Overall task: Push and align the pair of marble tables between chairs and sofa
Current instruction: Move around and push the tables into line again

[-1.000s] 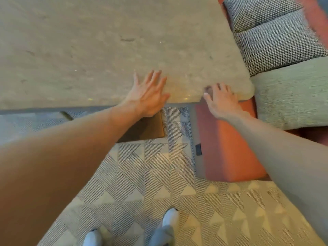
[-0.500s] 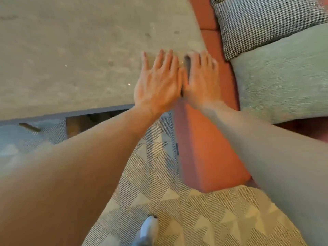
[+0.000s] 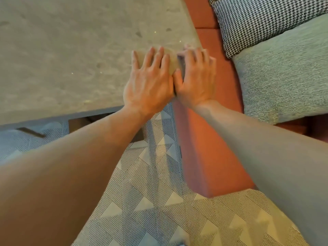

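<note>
A beige marble table top (image 3: 71,55) fills the upper left of the head view. My left hand (image 3: 150,82) lies flat on its near right corner with fingers straight. My right hand (image 3: 195,79) presses beside it at the same corner, fingers extended over the table's right edge, thumb touching my left hand. The orange sofa (image 3: 209,139) runs right next to the table's right side. Only one table top is visible; no chairs show.
A houndstooth cushion (image 3: 257,20) and a grey-green cushion (image 3: 287,73) lie on the sofa at the right. A patterned carpet (image 3: 150,192) covers the floor below. The table's dark base (image 3: 79,121) shows under its near edge.
My two hands came together at the table's right corner. The table corner now sits close against the orange sofa, and the view has moved nearer.
</note>
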Available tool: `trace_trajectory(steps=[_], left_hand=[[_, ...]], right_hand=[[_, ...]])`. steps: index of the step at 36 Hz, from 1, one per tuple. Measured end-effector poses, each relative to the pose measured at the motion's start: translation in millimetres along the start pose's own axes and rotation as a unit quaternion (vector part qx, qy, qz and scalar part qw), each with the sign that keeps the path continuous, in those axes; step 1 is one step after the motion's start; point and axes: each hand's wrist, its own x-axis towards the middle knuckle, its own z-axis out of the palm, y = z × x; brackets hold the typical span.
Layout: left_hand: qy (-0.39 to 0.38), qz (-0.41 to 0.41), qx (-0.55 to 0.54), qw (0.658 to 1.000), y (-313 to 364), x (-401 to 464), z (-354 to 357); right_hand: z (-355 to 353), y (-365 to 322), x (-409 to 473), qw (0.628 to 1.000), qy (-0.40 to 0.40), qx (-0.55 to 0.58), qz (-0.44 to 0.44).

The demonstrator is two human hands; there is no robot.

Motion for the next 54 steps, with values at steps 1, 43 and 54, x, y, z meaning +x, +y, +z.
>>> trace_trajectory(steps=[1, 43, 54], left_hand=[[0.002, -0.001, -0.003, 1.000, -1, 0, -1], [0.004, -0.037, -0.006, 0.999, 6, 27, 9], [-0.005, -0.025, -0.035, 0.999, 4, 26, 7]], right_hand=[[0, -1, 1, 1.000, 0.002, -0.001, -0.001], [11, 23, 24, 1.000, -0.004, -0.016, -0.021], [1, 14, 23, 0.996, -0.060, -0.058, -0.011]])
